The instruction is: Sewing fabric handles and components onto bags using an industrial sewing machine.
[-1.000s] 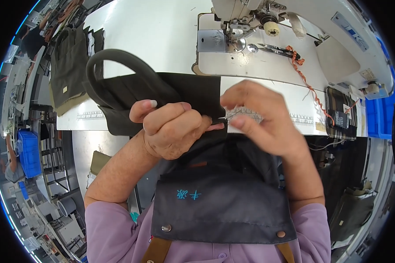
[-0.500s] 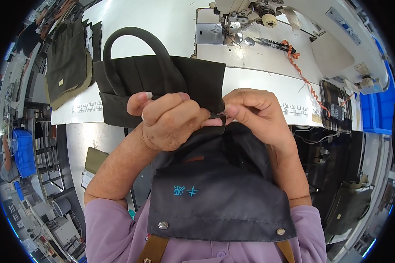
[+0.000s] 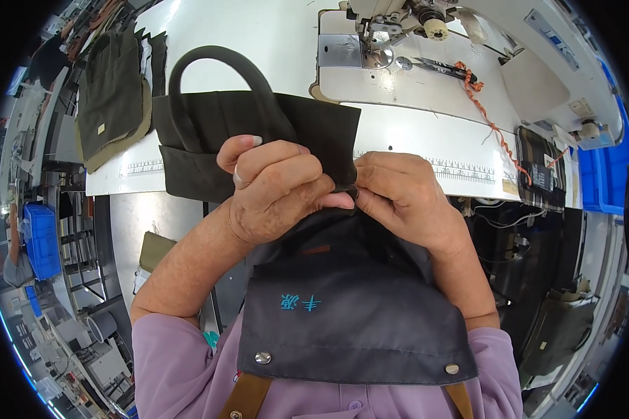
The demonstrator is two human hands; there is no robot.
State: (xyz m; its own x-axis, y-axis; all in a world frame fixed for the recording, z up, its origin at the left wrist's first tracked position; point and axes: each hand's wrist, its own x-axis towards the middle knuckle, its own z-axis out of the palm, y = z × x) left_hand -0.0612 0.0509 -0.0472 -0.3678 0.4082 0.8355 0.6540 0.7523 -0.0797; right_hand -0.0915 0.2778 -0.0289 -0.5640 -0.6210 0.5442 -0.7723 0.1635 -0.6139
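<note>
Fabric [image 3: 227, 120] stretches left to right, mostly far-left of my grip; left hand [image 3: 276, 183] (covering more) clasps its near side, right hand [image 3: 403, 195] pinches its right edge.

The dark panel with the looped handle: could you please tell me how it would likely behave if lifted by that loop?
The looped handle seems fairly stiff, holding a rounded arch. The dark panel would probably flex, since its thin layers part at the left side. It may be light, being mostly thin sheet.
</note>
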